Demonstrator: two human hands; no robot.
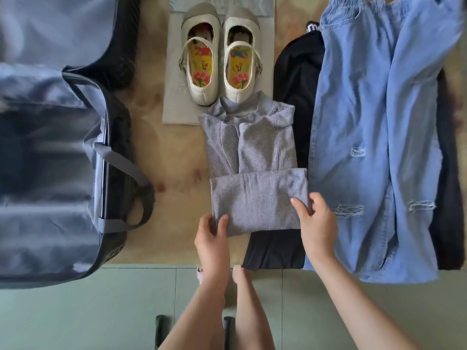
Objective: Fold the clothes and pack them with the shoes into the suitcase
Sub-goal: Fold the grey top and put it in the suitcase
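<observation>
— Where's the striped shirt [255, 157] sitting?
— Flat on the tan table [171, 160], collar pointing away from the person, sleeves tucked in, its lower part doubled up over the body.
— And the hands?
— Both are on that doubled-up part. The left hand [212, 238] pinches its near left corner, thumb on top of the cloth and fingers curled under. The right hand [316, 218] grips its right edge, thumb lying across the fabric.
— The shoes?
— The cream shoes [219, 59] stand as a pair just beyond the shirt's collar, heels right at it, on a pale sheet [174, 102]. Flowered yellow insoles show inside.
— The suitcase?
— The blue-grey suitcase [50, 173] lies well to the left of the shirt, with bare table between them. It looks open, though it's blurred. Its grey strap handle faces the shirt.
— Other clothes?
— Light blue ripped jeans [374, 147] are spread just right of the shirt, hanging over the table's near edge. A black garment [295, 84] lies under the shirt's right side and runs beneath the jeans.
</observation>
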